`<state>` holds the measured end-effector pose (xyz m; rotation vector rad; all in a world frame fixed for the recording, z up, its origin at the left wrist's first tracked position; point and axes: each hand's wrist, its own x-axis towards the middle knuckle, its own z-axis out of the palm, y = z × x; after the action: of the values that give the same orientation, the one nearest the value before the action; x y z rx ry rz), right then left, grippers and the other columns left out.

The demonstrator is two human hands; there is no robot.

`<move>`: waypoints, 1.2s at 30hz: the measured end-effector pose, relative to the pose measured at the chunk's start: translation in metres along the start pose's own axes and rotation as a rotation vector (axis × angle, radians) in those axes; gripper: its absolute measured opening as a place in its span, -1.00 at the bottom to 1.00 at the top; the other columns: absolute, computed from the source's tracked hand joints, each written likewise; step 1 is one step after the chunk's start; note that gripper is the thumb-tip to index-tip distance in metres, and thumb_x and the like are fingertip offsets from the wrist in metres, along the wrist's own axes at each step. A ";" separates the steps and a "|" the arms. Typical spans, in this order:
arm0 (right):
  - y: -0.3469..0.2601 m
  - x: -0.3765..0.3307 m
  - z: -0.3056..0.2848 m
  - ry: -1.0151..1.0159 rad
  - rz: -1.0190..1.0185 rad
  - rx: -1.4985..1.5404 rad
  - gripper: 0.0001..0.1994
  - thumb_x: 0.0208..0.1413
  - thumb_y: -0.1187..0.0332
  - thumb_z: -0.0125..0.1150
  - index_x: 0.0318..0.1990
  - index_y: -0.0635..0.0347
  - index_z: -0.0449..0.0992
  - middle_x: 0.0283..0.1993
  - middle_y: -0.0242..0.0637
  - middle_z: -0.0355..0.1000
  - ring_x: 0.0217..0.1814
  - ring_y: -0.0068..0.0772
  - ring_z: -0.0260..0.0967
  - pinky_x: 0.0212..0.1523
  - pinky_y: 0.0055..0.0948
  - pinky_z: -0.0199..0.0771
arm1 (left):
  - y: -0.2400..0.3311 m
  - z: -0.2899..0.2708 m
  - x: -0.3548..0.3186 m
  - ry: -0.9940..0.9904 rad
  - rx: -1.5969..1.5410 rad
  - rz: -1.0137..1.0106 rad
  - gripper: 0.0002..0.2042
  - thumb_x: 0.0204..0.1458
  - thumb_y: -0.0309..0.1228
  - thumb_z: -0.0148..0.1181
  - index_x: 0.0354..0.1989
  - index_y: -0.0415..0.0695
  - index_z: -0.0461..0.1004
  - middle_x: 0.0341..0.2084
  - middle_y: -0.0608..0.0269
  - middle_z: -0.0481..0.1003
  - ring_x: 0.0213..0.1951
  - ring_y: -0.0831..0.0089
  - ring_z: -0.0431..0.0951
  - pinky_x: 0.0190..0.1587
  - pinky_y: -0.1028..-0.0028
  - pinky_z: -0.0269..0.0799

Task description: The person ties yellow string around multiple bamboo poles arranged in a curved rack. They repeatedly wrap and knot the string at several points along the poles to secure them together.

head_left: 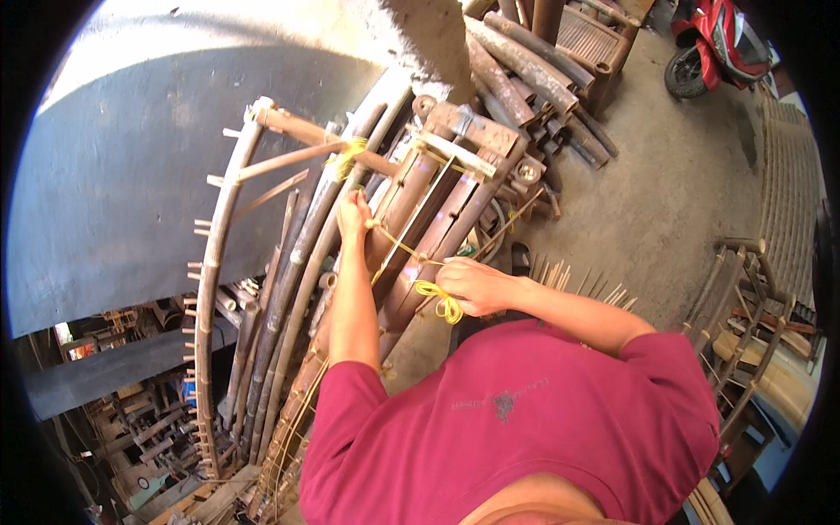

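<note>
Two thick brown bamboo tubes [435, 229] stand side by side in a frame in front of me, with a pale wooden crosspiece [457, 156] near their upper end. My left hand [353, 214] is closed at the left tube, pinching a thin yellow cord [404, 248]. The cord runs slantwise across the tubes to my right hand [477, 285], whose fingers are closed on it. A looped bundle of the same yellow cord [440, 302] hangs beside the right hand's fingers. The fingertips of both hands are partly hidden.
Left of the tubes rises a curved bamboo pole with pegs [210, 289]; yellow cord lashing [348, 156] binds a crossbar to other poles. Bamboo pipes [534, 74] are piled at the back. A red motorcycle [722, 44] stands far right, above a bamboo rack [744, 306].
</note>
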<state>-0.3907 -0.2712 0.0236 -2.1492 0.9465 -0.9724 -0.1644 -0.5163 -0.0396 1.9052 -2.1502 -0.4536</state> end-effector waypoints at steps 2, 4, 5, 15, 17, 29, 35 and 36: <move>0.019 -0.016 -0.028 0.283 0.087 -0.007 -0.67 -0.19 0.55 0.06 -0.16 0.25 0.45 -0.15 -0.05 0.38 0.03 -0.01 0.32 0.19 -0.08 0.25 | 0.026 -0.013 0.019 -0.192 0.264 -0.042 -0.72 0.15 -0.22 0.06 -0.19 -0.12 0.60 -0.24 -0.12 0.57 -0.11 0.00 0.58 -0.04 0.09 0.45; 0.065 -0.050 -0.043 0.288 0.513 -0.069 -0.53 -0.18 0.59 0.01 0.01 0.25 0.39 -0.01 -0.05 0.36 0.12 -0.02 0.27 0.17 -0.13 0.27 | 0.076 -0.034 0.020 -0.188 0.369 -0.040 -0.72 0.17 -0.25 0.01 -0.25 -0.17 0.59 -0.24 -0.10 0.58 -0.11 0.02 0.58 -0.07 0.09 0.46; 0.088 -0.056 -0.052 0.310 0.811 0.336 -0.59 -0.04 0.53 0.04 0.05 0.20 0.39 0.06 -0.12 0.36 0.11 -0.12 0.31 0.16 -0.19 0.29 | 0.097 -0.034 0.012 -0.118 0.288 0.011 -0.71 0.17 -0.26 0.00 -0.26 -0.19 0.59 -0.24 -0.10 0.58 -0.13 0.01 0.59 -0.08 0.09 0.47; -0.022 0.136 -0.097 0.590 0.074 0.884 -0.72 0.22 0.22 -0.10 -0.25 0.16 0.52 -0.19 -0.22 0.49 -0.16 -0.16 0.42 -0.06 -0.20 0.39 | 0.215 0.051 -0.074 0.129 -0.057 0.040 -0.72 0.21 -0.20 0.03 -0.05 -0.11 0.43 -0.28 -0.08 0.56 -0.17 -0.02 0.53 -0.09 0.14 0.35; 0.015 0.182 -0.109 -0.299 0.108 0.475 -0.68 0.20 0.19 -0.09 -0.24 0.18 0.56 -0.17 -0.17 0.54 -0.13 0.01 0.46 -0.07 -0.09 0.42 | 0.224 0.039 -0.069 -0.057 -0.249 -0.112 -0.70 0.22 -0.19 0.03 -0.03 -0.12 0.43 -0.27 -0.09 0.55 -0.18 0.02 0.53 -0.13 0.16 0.35; 0.125 0.238 -0.126 -0.731 0.187 -0.950 -0.62 0.11 0.18 0.11 0.10 -0.09 0.53 -0.02 -0.30 0.56 0.02 -0.24 0.50 -0.04 0.07 0.33 | 0.204 0.055 -0.067 0.097 -0.404 -0.043 -0.71 0.26 -0.26 -0.07 -0.14 -0.19 0.53 -0.26 -0.04 0.58 -0.15 0.02 0.56 -0.03 0.08 0.23; 0.139 0.183 -0.166 -0.379 0.388 0.374 -0.54 0.22 0.04 -0.03 -0.49 0.25 0.54 -0.55 -0.11 0.46 -0.58 -0.23 0.34 -0.48 -0.25 0.39 | 0.207 0.055 -0.069 0.163 -0.339 -0.027 -0.79 0.24 -0.29 -0.02 -0.24 -0.08 0.54 -0.42 0.03 0.55 -0.27 0.05 0.53 -0.15 0.10 0.14; 0.125 0.153 -0.181 -0.407 0.245 0.388 -0.55 0.20 0.04 0.00 -0.48 0.27 0.53 -0.54 -0.06 0.47 -0.61 -0.16 0.33 -0.46 -0.18 0.41 | 0.202 0.063 -0.070 0.242 -0.316 0.027 -0.80 0.23 -0.28 0.00 -0.22 -0.06 0.53 -0.45 0.06 0.54 -0.30 0.07 0.52 -0.17 0.12 0.12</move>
<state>-0.5072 -0.5029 0.0905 -1.7604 0.7276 -0.5179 -0.3646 -0.4205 -0.0194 1.6626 -1.8258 -0.4964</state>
